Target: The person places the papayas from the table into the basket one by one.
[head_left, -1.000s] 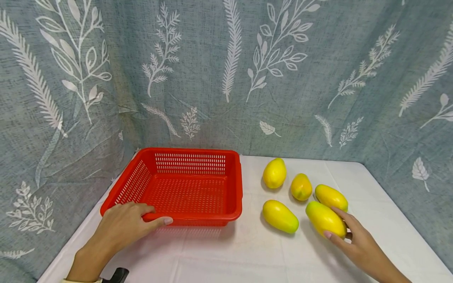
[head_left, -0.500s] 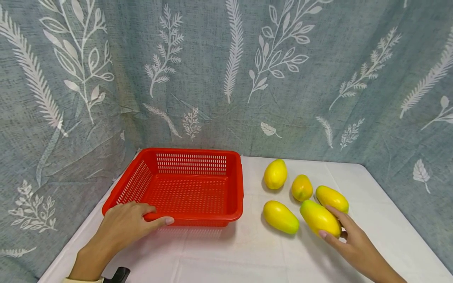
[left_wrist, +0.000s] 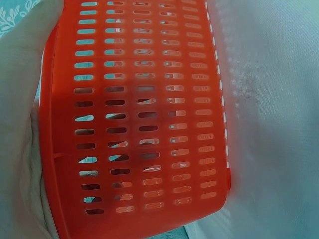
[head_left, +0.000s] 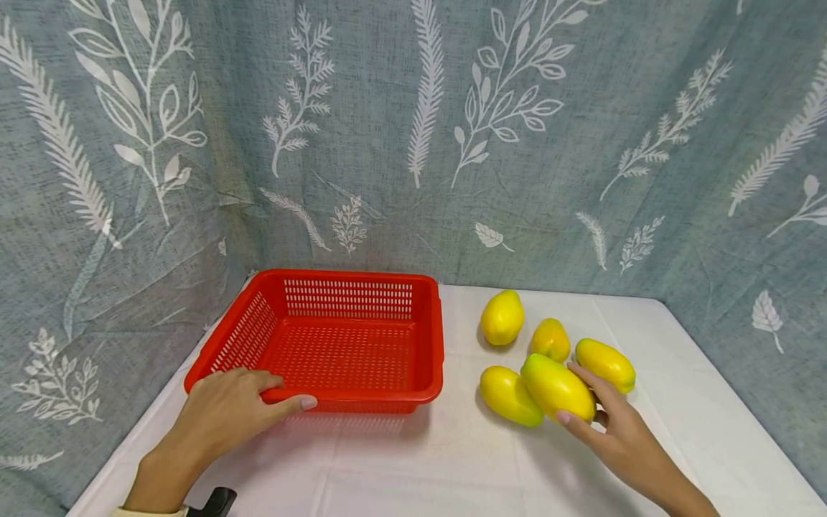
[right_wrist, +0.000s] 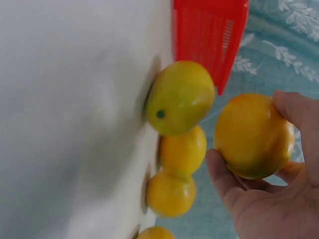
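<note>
My left hand [head_left: 226, 413] grips the near left part of the rim of a red plastic basket [head_left: 368, 397], thumb along the front edge. The left wrist view shows the slotted basket wall [left_wrist: 64, 119] close beside that hand. My right hand [head_left: 623, 434] holds a yellow mango [head_left: 557, 386] with a greenish tip, thumb and fingers around its near end. In the right wrist view this held mango [right_wrist: 254, 134] appears raised off the cloth. In the head view it overlaps another mango [head_left: 504, 397] lying on the table. The basket has nothing in it.
Three more mangoes lie farther back: one at the back [head_left: 502, 317], a smaller orange-yellow mango [head_left: 550, 337], and one at right [head_left: 606, 365]. A white cloth [head_left: 420, 474] covers the table. Blue-green leaf-patterned curtains [head_left: 375, 143] stand around the back and sides.
My right hand has carried its mango to the left and slightly away from me, from beside the right mango to over the front left one. My left hand stays on the basket rim.
</note>
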`<state>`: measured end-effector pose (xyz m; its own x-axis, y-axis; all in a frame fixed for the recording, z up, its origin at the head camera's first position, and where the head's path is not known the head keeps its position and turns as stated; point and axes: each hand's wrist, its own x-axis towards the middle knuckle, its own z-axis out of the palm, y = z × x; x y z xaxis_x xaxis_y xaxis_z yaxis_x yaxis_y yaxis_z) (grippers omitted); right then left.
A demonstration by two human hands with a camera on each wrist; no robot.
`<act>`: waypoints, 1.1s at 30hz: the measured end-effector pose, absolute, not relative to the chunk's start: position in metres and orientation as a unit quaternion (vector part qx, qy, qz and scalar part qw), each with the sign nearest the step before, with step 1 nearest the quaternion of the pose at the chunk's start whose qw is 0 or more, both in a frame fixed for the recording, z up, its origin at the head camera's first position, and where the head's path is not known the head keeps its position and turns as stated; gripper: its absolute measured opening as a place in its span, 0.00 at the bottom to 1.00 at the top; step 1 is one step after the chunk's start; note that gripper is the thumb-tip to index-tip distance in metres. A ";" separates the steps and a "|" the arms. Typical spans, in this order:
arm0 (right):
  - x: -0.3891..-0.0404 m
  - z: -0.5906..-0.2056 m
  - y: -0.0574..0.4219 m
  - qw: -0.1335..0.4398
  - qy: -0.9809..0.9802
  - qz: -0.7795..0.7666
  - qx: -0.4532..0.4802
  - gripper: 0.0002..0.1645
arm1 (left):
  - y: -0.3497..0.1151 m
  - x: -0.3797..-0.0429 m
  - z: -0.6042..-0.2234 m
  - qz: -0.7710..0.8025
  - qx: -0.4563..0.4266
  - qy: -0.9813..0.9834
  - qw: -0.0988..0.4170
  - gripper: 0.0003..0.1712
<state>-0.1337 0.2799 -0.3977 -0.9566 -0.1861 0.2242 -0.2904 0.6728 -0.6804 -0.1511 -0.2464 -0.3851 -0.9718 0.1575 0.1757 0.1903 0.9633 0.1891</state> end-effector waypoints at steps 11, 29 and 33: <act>-0.139 -0.389 0.253 0.054 -0.896 0.415 0.147 0.41 | -0.246 -0.151 -0.383 -0.107 -0.083 -0.988 0.074 0.41; -0.142 -0.383 0.229 0.048 -0.877 0.444 0.176 0.40 | -0.245 -0.151 -0.384 -0.108 -0.078 -0.988 0.073 0.43; -0.143 -0.383 0.223 0.050 -0.874 0.448 0.182 0.40 | -0.245 -0.151 -0.384 -0.109 -0.077 -0.988 0.073 0.43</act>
